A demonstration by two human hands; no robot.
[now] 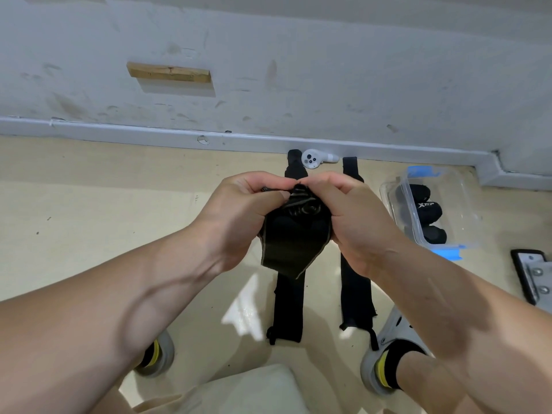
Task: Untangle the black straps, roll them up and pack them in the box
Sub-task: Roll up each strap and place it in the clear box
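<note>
While the person is looking down over both bare forearms, the left hand point(239, 216) and the right hand point(355, 216) are meeting above the beige floor point(89, 204). Each grip is pinching the top of a black fabric strap with pale edges point(294, 243), with the fingers curling over it and the thumbs pressing in from the near side. The strap's upper part is bunching into a loose roll between the two palms, and its free end is hanging down below them. Beneath the hands, two more long black straps are lying flat and straight on the floor, side by side but apart. The left flat strap point(289, 309) and the right flat strap point(355, 294) are both running from near the grey wall base toward the person's feet. To the right of them a clear plastic box with blue latches point(460, 186) is sitting on the floor. It is holding three rolled black straps packed close in a row: the far roll point(413, 192), the middle roll point(424, 210), which is showing white lettering, and the near roll point(434, 234). A white handheld controller point(313, 158) is resting at the wall base, between the far ends of the two flat straps. At the right edge a black-framed metal plate with bolts point(534, 276) is partly showing, lying just beyond the box's near corner.
</note>
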